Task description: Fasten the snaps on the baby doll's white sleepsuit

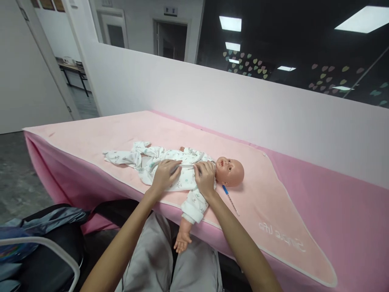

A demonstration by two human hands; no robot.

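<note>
Doll (212, 170) flat on the bench (334, 227); left hand (164, 175) and right hand (205, 178) pinching its romper (182, 172) front, thermometer (230, 199) lying close by.

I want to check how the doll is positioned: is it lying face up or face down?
Face up. The doll lies on its back on the pink blanket, face showing, with both hands on its chest.

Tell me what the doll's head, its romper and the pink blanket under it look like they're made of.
Doll's head: probably vinyl or soft plastic, smooth with a slight sheen. Romper: soft white printed fabric, likely cotton knit, creasing under the left hand and right hand. Pink blanket: matte, plush-looking fleece or velour with a pale bound edge.
</note>
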